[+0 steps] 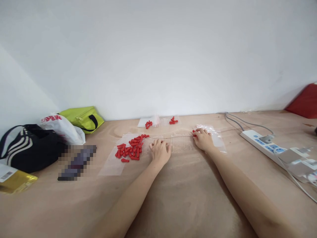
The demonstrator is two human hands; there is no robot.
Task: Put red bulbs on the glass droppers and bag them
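Observation:
My left hand [160, 151] rests palm down with its fingers spread over a row of thin clear tubes [148, 144]. A second row of clear tubes [182, 142] lies between my two hands. My right hand [203, 139] is at the right end of that row, fingers bent around a small red piece that shows at the fingertips, beside clear plastic bags [218, 138]. Left of my left hand, a pile of red rubber bulbs [133, 147] lies partly on a flat clear bag [111, 165].
Small groups of red bulbs [148, 124] [173, 120] lie on bags near the wall. A white power strip [262, 145] with cables and plugs stands right. A black bag [32, 148], white bag [63, 129], green pouch [83, 119] and blurred-out dark object [78, 163] are left.

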